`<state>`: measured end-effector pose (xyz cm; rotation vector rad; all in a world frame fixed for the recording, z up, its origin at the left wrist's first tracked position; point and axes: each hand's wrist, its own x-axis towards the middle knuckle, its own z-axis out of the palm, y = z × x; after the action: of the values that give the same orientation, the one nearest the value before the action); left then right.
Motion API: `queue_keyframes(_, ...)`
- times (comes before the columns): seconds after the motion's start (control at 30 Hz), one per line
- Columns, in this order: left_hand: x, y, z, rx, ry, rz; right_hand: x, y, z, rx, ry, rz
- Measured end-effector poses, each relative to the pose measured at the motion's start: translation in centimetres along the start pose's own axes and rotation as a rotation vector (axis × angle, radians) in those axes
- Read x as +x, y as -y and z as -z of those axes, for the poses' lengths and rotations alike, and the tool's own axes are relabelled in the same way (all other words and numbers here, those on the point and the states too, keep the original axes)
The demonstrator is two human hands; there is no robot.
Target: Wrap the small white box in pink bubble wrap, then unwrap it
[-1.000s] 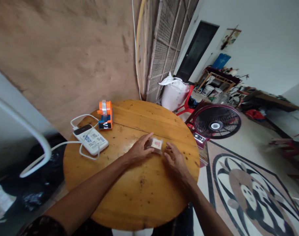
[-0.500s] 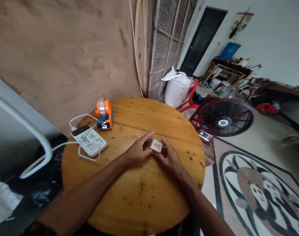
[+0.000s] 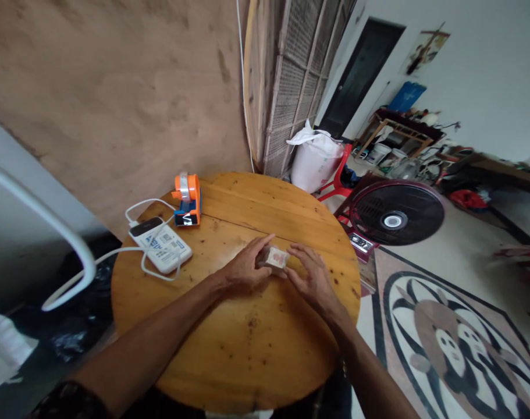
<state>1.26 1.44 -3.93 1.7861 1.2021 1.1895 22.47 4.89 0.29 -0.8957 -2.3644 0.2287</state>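
Note:
A small pale block [image 3: 276, 257] with a red print on its top, possibly a deck of cards, rests on the round wooden table [image 3: 247, 372]. My left hand [image 3: 249, 263] grips it from the left, thumb along the near side and fingers behind. On the other side my right hand [image 3: 312, 273] is open, fingers curved and apart, with its thumb and fingertips close to the block's right edge. Whether the right thumb touches it I cannot tell. Parts of the block's left side are hidden by my left fingers.
A white power bank or router-like device [image 3: 166, 247] with a looped white cable lies at the table's left. Behind it stands an orange and blue tape dispenser [image 3: 188, 201]. A fan [image 3: 393, 218] stands beyond the right edge, near a white sack [image 3: 317, 160] and a red chair [image 3: 338, 183].
My right hand has moved slightly to the right, away from the block, and its fingers have spread. My left hand stays on the block. The view has shifted a little.

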Motion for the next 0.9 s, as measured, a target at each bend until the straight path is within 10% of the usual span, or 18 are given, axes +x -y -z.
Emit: queue_keyframes(0.9,0.1,-1.0,0.1,-0.191,-0.008,0.097,1.7,2.2,-0.8,-0.299,-0.009,0.157)
